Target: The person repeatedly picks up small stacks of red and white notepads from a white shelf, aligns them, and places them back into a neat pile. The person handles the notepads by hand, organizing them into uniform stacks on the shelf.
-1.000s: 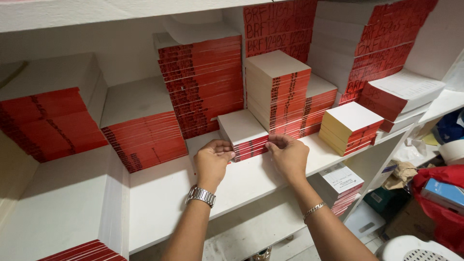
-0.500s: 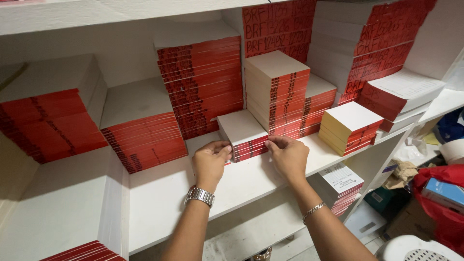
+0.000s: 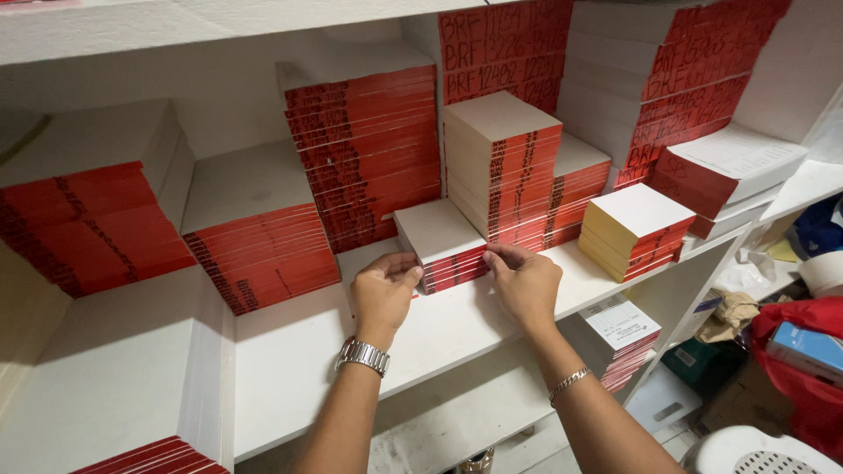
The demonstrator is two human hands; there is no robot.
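We see a short stack of red-edged pads (image 3: 442,246) lying near the front of a white shelf (image 3: 457,329), directly ahead of both hands. The left hand (image 3: 384,290) sits at the stack's left front corner, fingers curled with the thumb and fingertips pinching the lower red edges there. The right hand (image 3: 525,279) is at the right front corner, its fingertips pressed onto the same red edge; we cannot tell whether it truly grips or only touches. A metal watch (image 3: 363,355) circles the left wrist and a thin bracelet (image 3: 569,383) the right.

Just behind the short stack rises a taller cream-topped stack (image 3: 502,162), and to the right, a little apart, lies a yellow-edged stack (image 3: 637,230). Further tall red stacks (image 3: 364,149) fill the back of the shelf, with a lower one (image 3: 259,224) to the left. Below the shelf, a lower level holds another pad pile (image 3: 619,338). At the far right we see a red bag (image 3: 795,351) and a white plastic stool (image 3: 760,452) on the floor.
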